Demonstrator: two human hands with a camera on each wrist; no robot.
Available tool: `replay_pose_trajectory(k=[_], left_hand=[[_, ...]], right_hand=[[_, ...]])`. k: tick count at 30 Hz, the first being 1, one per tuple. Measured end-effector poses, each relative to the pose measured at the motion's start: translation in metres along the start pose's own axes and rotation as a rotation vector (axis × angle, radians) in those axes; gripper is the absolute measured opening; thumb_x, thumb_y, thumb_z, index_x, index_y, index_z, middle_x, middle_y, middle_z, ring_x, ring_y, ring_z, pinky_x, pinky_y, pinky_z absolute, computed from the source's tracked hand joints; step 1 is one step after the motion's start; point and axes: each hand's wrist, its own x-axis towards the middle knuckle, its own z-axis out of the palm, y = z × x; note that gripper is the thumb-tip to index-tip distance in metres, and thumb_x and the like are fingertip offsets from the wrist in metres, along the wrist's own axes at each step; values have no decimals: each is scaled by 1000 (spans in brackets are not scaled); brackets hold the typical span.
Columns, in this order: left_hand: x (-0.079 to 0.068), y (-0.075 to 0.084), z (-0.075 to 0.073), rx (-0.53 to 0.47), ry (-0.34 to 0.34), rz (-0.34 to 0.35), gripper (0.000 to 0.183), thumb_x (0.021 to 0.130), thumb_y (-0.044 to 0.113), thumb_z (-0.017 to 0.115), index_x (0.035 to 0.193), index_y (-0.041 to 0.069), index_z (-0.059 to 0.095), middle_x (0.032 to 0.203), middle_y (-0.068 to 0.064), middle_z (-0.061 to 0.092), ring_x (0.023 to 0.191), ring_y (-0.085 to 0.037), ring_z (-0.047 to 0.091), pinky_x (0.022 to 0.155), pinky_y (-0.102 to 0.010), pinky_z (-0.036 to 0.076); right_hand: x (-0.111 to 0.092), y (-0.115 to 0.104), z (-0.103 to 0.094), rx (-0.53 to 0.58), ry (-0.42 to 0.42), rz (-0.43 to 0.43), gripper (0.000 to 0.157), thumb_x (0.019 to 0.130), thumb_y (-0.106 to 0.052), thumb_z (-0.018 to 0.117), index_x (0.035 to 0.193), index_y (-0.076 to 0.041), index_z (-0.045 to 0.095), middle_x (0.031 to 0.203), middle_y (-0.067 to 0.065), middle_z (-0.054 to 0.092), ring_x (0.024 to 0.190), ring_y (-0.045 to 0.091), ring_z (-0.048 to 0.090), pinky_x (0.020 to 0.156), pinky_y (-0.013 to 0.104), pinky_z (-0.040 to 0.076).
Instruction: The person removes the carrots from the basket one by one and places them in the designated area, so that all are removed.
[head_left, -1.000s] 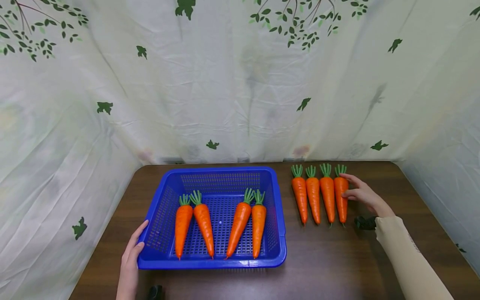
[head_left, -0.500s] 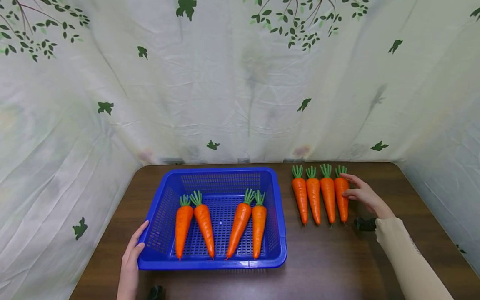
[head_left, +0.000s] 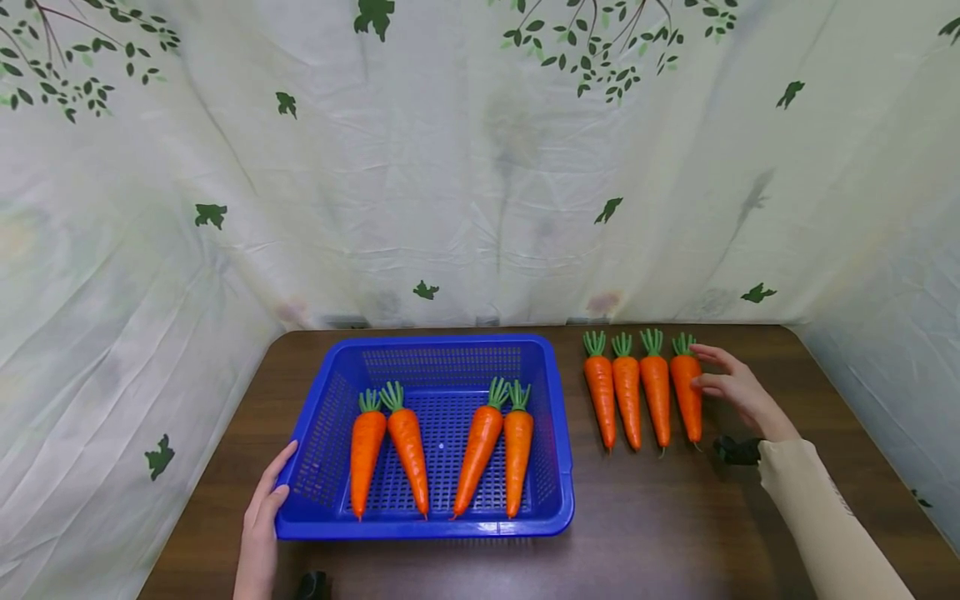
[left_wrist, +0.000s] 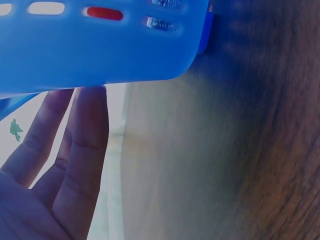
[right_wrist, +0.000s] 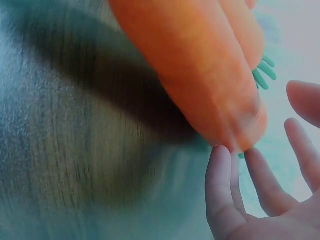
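Note:
In the head view, a blue plastic basket (head_left: pixel 435 530) holds several orange carrots with green tops, in two pairs (head_left: pixel 366 454). My left hand (head_left: pixel 260 517) touches its left rim near the front corner; the left wrist view shows straight fingers (left_wrist: pixel 87 145) against the blue wall (left_wrist: pixel 100 60). Right of the basket, several more carrots lie side by side, tops away from me. My right hand (head_left: pixel 738 393) is at the right side of the rightmost carrot (head_left: pixel 687 396), fingers spread and loosely bent. In the right wrist view, fingertips (right_wrist: pixel 218 162) are right at that carrot's (right_wrist: pixel 200 75) top end.
The brown wooden table (head_left: pixel 637 533) ends at a pale leaf-printed cloth (head_left: pixel 465 192) behind and on both sides. A black object (head_left: pixel 737 450) sits by the right wrist, another black one (head_left: pixel 311 585) by the left.
The rightmost carrot has shifted slightly right, leaving a wider gap to its neighbour. My right hand has moved a little right with it. Left hand and basket stay put.

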Motion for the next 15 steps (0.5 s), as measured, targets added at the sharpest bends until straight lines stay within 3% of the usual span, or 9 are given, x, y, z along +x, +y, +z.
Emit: replay_pose_trajectory(k=[5,9,12,15], left_hand=[[0,0,0,-2,1,-10,48,104,35,24,152,28,27,157,-5,16,135,-26,21,107,-47,16],[1,0,0,-5,-2,-13,48,104,36,24,152,29,27,158,-5,15,136,-28,20,107,-54,14],[1,-1,0,-8,1,-6,48,104,35,24,152,28,27,157,-5,16,135,-27,21,107,-50,16],[0,-2,0,-12,5,-1,48,104,34,25,152,28,28,157,-5,17,135,-24,22,107,-44,17]], right_hand=[[0,2,0,-31,13,14,64,94,-8,56,147,6,22,147,34,19,101,5,49,81,22,46],[1,6,2,-66,28,20,62,93,-6,56,145,8,25,145,34,22,97,5,49,78,21,45],[2,7,5,-77,37,20,62,92,-4,57,144,9,26,145,34,22,89,0,50,76,21,45],[4,7,8,-84,39,13,61,91,-2,56,143,9,26,144,34,23,90,4,52,76,22,46]])
